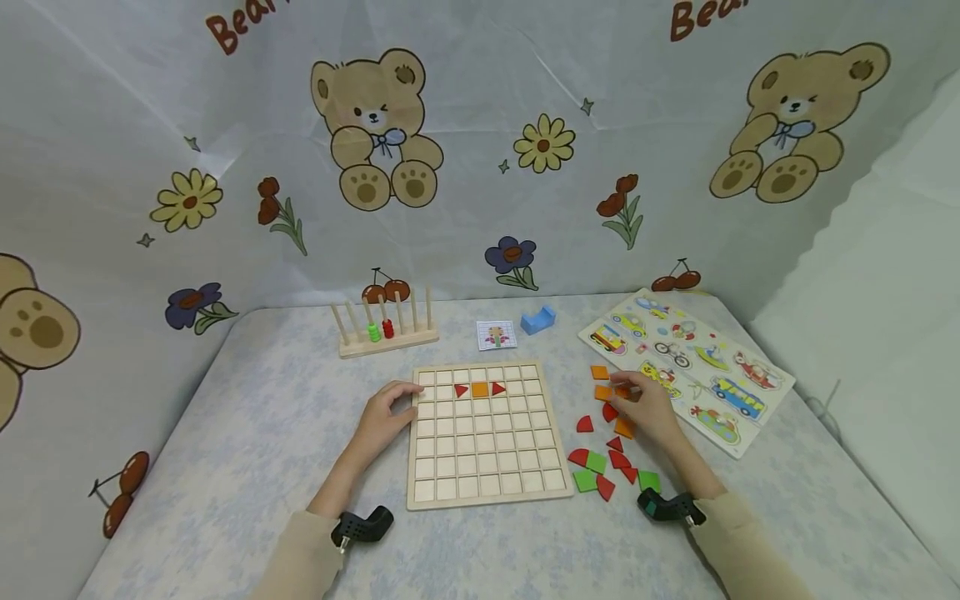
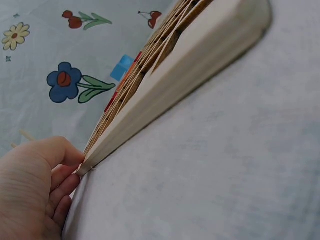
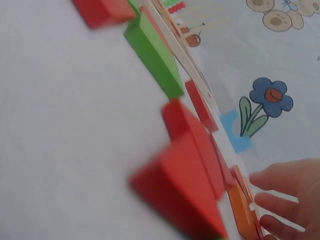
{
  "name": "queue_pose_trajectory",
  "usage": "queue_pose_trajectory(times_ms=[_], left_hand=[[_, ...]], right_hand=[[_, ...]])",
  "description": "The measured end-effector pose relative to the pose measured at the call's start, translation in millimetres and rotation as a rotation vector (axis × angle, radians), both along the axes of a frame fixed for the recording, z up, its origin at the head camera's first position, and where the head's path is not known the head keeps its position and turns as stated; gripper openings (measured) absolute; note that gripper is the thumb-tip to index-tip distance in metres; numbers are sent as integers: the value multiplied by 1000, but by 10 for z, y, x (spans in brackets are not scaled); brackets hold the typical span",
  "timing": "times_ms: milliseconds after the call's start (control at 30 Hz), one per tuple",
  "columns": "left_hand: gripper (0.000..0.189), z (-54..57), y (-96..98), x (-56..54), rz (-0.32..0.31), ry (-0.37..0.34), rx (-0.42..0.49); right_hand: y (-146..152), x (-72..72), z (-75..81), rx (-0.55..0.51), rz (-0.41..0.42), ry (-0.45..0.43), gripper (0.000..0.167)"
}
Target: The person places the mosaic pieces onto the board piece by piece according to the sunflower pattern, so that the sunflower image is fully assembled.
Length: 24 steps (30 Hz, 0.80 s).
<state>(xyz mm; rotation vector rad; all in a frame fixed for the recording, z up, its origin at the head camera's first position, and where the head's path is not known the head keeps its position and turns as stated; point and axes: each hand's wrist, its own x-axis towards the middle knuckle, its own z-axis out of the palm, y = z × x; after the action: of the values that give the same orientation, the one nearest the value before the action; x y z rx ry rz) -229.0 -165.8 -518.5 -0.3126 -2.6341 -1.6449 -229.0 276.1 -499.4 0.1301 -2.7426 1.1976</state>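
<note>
A wooden grid board [image 1: 481,502] lies flat in the middle of the table. In one of its upper rows, an orange square [image 1: 480,390] sits between two red triangles [image 1: 461,390]. My left hand [image 1: 381,422] holds the board's left rim near the upper corner; the left wrist view shows its fingertips on that edge. Right of the board, my right hand [image 1: 647,408] reaches down among loose pieces, its fingers bent over an orange square [image 1: 622,392]. Close by are more orange squares [image 1: 599,372]. In the right wrist view the fingertips [image 3: 262,179] are right at an orange piece [image 3: 241,207].
Red quarter-circles [image 1: 585,424] and green pieces [image 1: 596,462] lie scattered right of the board. A picture puzzle board [image 1: 693,356] is behind the right hand. At the back stand a peg rack [image 1: 390,344] with green and red beads, a pattern card [image 1: 497,335] and a blue block [image 1: 538,320].
</note>
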Motion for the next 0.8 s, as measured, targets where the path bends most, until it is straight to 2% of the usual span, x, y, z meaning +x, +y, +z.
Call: queue_pose_trajectory(times_ms=[133,600,700,800], left_hand=[[31,2,-1,-3,-2,-8,-5],[31,2,-3,13,-3,10,-6],[31,-13,7,10,-4,10,-5],[31,-7,21,-5,4,16,-5]], right_hand=[[-70,11,-25,10,11,-7,34],[-310,-44,41,-4,-80,-19,35],[-446,-25,131,-29,-47,-8,35],[-704,-16,254,-59,43,9,35]])
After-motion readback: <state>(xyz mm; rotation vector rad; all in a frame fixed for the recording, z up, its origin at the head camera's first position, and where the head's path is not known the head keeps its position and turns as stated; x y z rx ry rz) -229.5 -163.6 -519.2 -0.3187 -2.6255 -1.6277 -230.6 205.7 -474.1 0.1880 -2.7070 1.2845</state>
